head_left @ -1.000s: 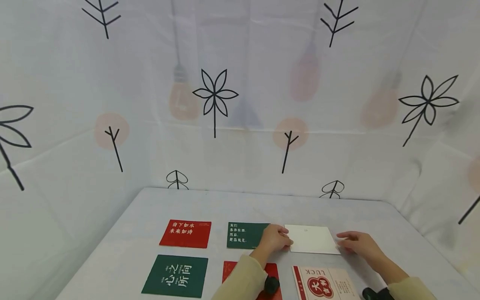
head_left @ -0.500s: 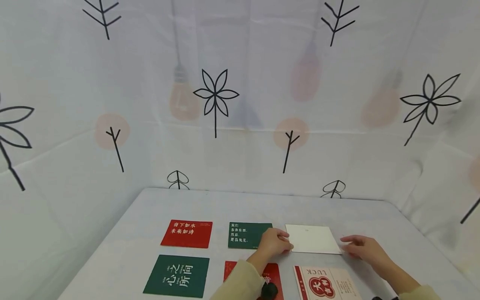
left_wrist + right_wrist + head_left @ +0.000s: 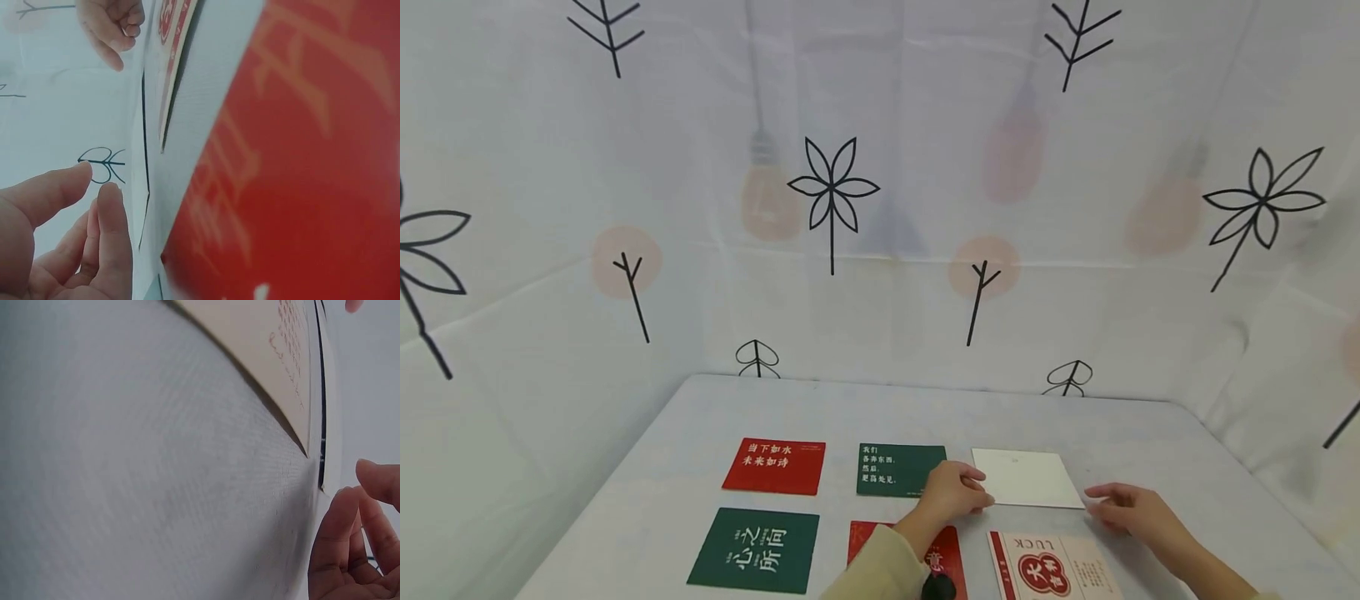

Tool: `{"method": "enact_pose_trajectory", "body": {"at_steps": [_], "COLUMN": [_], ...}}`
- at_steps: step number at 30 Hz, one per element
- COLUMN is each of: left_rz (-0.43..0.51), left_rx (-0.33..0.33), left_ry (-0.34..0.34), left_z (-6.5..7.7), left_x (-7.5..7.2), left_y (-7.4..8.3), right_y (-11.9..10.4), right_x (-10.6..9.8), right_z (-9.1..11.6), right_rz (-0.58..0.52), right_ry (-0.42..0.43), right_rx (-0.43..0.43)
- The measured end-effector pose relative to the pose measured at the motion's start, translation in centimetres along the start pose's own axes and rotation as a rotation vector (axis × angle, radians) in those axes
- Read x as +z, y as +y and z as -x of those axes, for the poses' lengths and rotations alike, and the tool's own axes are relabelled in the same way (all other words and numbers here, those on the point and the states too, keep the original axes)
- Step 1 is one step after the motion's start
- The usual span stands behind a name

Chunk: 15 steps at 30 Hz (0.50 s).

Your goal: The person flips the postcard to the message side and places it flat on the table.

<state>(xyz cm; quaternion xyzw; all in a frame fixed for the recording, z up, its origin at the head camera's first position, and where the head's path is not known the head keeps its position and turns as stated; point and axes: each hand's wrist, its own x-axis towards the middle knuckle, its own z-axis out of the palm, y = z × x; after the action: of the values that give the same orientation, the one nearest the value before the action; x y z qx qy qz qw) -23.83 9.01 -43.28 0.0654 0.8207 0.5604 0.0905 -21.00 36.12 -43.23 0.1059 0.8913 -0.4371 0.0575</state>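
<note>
A blank white card (image 3: 1028, 477) lies flat at the back right of the table. My left hand (image 3: 953, 492) is at its left edge, overlapping the corner of a green card with white writing (image 3: 895, 469). In the left wrist view the thumb (image 3: 59, 194) and fingers stand apart with nothing between them. Just off the white card's lower right corner is my right hand (image 3: 1135, 512), its fingers loosely bent. The right wrist view shows nothing held there either. A cream card marked LUCK (image 3: 1056, 567) lies in front of the white one.
Beneath my left forearm lies a red card (image 3: 953, 562), partly hidden by the sleeve. On the left are another red card (image 3: 775, 467) at the back and a larger green card (image 3: 752, 550) nearer me. A patterned white cloth (image 3: 880, 317) rises behind the table.
My right hand has drawn a little away from the white card, toward me and to the right. The left hand has shifted slightly toward me. The cards keep their places.
</note>
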Motion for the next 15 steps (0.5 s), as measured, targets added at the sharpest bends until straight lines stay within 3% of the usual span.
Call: {"method": "enact_pose_trajectory", "body": {"at_steps": [8, 15], "left_rz": [-0.047, -0.04], "left_rx": [0.006, -0.003], "left_ry": [-0.001, -0.062], "left_z": [0.7, 1.6], "left_x": [-0.4, -0.4], "left_y": [0.3, 0.6], "right_y": [0.0, 0.3], "right_x": [0.4, 0.5], "right_z": [0.7, 1.3], "right_rz": [-0.01, -0.012], "right_ry": [-0.007, -0.031], "right_rx": [0.025, 0.058]}}
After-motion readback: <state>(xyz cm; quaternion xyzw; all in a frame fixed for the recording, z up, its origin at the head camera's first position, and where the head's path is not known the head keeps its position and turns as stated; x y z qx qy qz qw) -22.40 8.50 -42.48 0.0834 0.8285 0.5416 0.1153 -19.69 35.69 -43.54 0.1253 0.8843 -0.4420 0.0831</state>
